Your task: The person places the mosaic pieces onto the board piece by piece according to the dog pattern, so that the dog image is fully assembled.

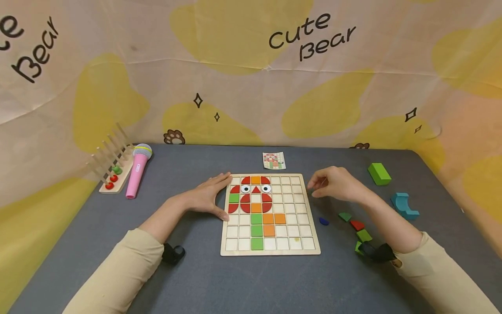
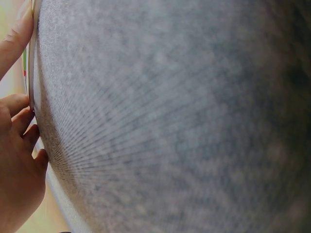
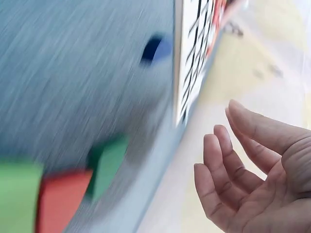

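A: So, left hand (image 1: 208, 196)?
B: Flat, fingers straight, pressed against the left edge of the puzzle board (image 1: 303, 244). Holding nothing.
A: Right hand (image 1: 333, 185)?
B: Off the board's right edge, hovering, fingers loosely curled, palm empty in the wrist view.
A: Loose pieces?
B: Blue piece (image 1: 323, 221), green triangle (image 1: 345, 216), red piece (image 1: 357, 225) on the grey surface (image 1: 196, 279), right of the board. Bare surface in front of the board.

My head camera looks forward and down over the whole bench (image 1: 196, 279) from the near side. My left wrist camera sits very close to the bench surface, facing the puzzle board (image 1: 270, 250) edge. My right wrist camera, blurred, shares that board with both.
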`<action>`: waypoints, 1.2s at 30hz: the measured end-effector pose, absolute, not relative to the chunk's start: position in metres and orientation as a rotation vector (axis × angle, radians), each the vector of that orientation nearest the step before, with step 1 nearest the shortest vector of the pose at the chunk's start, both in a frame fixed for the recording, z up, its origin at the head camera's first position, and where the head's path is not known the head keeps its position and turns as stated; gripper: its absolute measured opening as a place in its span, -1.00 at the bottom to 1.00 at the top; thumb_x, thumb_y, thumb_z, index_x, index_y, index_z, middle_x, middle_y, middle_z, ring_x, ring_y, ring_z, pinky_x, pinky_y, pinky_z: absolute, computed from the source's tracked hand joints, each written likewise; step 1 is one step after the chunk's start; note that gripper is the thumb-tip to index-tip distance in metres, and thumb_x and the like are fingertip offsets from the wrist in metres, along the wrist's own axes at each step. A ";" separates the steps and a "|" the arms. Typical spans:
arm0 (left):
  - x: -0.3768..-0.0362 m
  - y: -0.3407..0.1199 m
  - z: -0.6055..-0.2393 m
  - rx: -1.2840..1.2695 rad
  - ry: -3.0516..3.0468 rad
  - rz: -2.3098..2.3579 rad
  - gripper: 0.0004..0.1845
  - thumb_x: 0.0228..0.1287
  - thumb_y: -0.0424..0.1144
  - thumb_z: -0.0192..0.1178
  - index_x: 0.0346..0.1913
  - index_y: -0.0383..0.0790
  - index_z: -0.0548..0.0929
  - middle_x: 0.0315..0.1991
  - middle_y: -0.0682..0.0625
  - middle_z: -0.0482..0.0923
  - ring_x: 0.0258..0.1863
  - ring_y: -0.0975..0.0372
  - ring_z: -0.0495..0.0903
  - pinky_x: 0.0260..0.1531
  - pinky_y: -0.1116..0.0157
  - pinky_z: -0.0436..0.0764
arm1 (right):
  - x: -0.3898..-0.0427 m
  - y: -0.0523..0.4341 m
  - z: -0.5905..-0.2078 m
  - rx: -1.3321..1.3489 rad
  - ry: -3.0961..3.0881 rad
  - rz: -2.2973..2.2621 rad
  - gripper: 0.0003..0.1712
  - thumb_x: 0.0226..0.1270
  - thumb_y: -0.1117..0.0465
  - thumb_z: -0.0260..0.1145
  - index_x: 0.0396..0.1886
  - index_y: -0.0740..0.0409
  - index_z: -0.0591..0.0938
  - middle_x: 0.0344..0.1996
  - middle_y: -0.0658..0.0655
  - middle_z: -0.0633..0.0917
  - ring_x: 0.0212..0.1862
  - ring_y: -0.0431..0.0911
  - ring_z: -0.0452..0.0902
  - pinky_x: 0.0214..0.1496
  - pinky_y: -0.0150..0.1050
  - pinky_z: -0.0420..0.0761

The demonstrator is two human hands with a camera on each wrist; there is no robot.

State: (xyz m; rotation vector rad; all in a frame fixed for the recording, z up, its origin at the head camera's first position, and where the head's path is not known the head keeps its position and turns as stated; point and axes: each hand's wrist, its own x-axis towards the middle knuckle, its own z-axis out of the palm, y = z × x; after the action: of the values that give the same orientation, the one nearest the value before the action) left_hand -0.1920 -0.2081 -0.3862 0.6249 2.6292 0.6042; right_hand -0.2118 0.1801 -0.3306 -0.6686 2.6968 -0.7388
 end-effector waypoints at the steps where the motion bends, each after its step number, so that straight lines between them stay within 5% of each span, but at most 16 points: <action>1: -0.192 -0.208 -0.386 0.624 2.630 0.604 0.33 -0.13 0.22 0.52 0.60 -0.17 -0.07 0.65 -0.10 -0.22 0.64 -0.06 -0.20 0.58 -0.17 -0.10 | -0.213 0.188 -0.330 -0.644 2.702 -0.743 -0.82 0.18 0.25 0.46 -0.21 0.14 0.74 -0.29 0.08 0.77 -0.23 -0.09 0.64 -0.22 -0.28 0.62; 17: -0.193 -0.210 -0.390 0.638 2.629 0.607 0.33 -0.13 0.23 0.51 0.60 -0.18 -0.06 0.65 -0.10 -0.22 0.64 -0.06 -0.21 0.59 -0.16 -0.11 | -0.231 0.270 -0.339 -0.449 2.492 -0.706 -0.56 0.07 0.31 0.51 -0.03 0.35 0.63 -0.06 0.29 0.66 -0.03 0.02 0.54 -0.17 -0.38 0.60; 25: -0.193 -0.209 -0.389 0.644 2.632 0.609 0.33 -0.13 0.23 0.52 0.60 -0.19 -0.07 0.64 -0.12 -0.21 0.64 -0.07 -0.20 0.58 -0.17 -0.12 | -0.230 0.276 -0.346 -0.432 2.421 -0.727 -0.63 -0.04 0.52 0.37 -0.15 0.38 0.59 -0.30 0.14 0.59 -0.24 -0.08 0.38 -0.36 -0.32 0.54; 36: -0.193 -0.209 -0.388 0.644 2.631 0.601 0.33 -0.13 0.23 0.51 0.60 -0.19 -0.06 0.64 -0.11 -0.22 0.64 -0.06 -0.20 0.59 -0.15 -0.11 | -0.232 0.273 -0.347 -0.445 2.505 -0.635 -0.69 -0.06 0.45 0.44 -0.24 0.33 0.60 -0.35 0.12 0.62 -0.30 -0.09 0.44 -0.37 -0.31 0.53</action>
State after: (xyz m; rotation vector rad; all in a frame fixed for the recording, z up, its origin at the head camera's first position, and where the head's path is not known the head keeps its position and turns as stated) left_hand -0.1934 -0.2088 -0.3876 0.6438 2.6307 0.6009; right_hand -0.2323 0.2728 -0.3469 -0.4451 2.5050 -0.6351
